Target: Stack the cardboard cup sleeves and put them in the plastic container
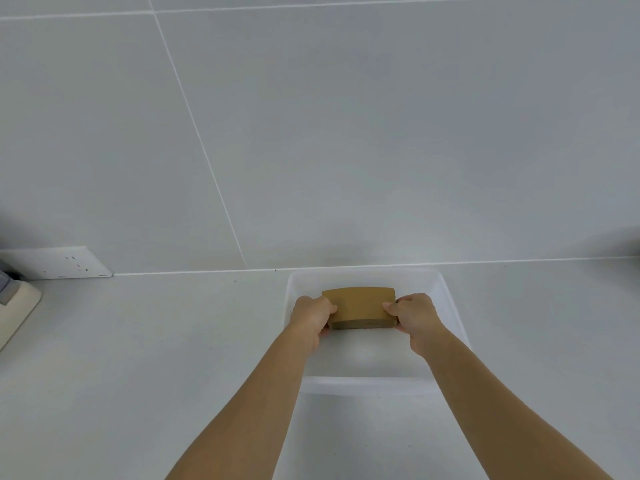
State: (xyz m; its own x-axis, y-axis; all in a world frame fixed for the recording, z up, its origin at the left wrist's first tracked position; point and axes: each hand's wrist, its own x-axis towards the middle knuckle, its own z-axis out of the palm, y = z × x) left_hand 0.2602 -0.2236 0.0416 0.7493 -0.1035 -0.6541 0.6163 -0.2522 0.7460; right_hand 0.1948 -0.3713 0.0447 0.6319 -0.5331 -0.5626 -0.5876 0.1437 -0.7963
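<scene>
A stack of brown cardboard cup sleeves (360, 308) is held flat between both hands inside the translucent white plastic container (446, 289). My left hand (311, 317) grips the stack's left end, thumb on top. My right hand (415, 317) grips its right end the same way. The stack sits over the container's far half, low inside its walls; I cannot tell whether it touches the bottom. Both forearms reach in over the container's near rim.
The container stands on a white counter against a grey tiled wall. A white wall socket (65, 263) is at the left, with a beige appliance edge (15, 315) below it. A dark blurred object shows at the far right edge (633, 244).
</scene>
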